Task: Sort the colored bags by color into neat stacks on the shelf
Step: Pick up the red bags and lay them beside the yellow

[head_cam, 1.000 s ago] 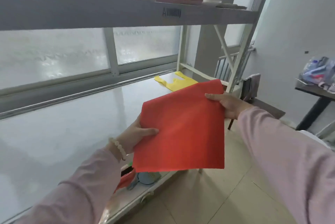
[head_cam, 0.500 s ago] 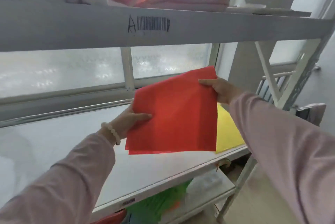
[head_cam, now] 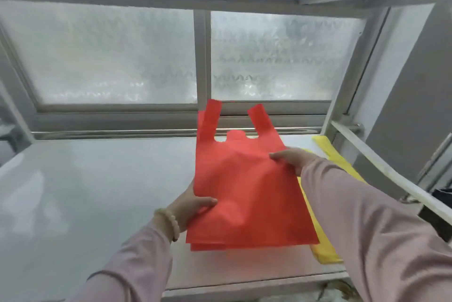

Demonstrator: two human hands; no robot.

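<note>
While the left hand (head_cam: 193, 205) pinches the red bag (head_cam: 247, 191) at its near left edge, thumb curled on top and fingers hidden beneath, the right hand (head_cam: 293, 158) grips the right edge farther back. Both arms reach forward in pink sleeves, a bead bracelet (head_cam: 168, 222) on the left wrist. Handles pointing far toward the window (head_cam: 117, 52), the bag lies flat low over the white shelf (head_cam: 85, 191), overlapping the yellow bag (head_cam: 326, 251) at the right end.
</note>
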